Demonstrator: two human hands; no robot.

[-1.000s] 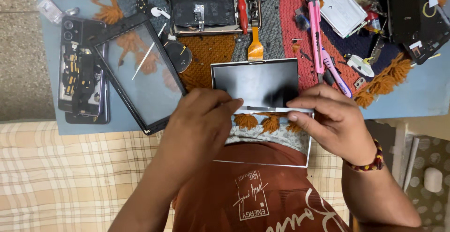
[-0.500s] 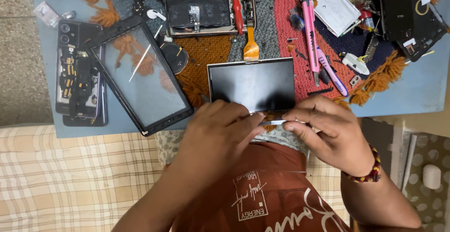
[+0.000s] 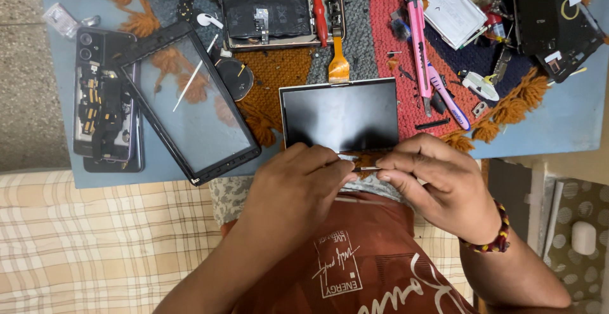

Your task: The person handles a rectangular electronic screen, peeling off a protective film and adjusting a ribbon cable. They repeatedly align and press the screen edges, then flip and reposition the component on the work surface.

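Both hands meet at the near edge of the dark display panel (image 3: 339, 116) on the woven mat (image 3: 374, 28) — left hand (image 3: 298, 184) and right hand (image 3: 438, 181) each pinched shut on a thin strip (image 3: 366, 169) between their fingertips — glass touch panel (image 3: 190, 104) lying to the left

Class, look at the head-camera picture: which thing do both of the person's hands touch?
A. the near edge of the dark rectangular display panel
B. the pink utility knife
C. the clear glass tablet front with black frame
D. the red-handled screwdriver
A: the left hand and right hand meet at the near edge of the dark rectangular display panel; the other things lie untouched.
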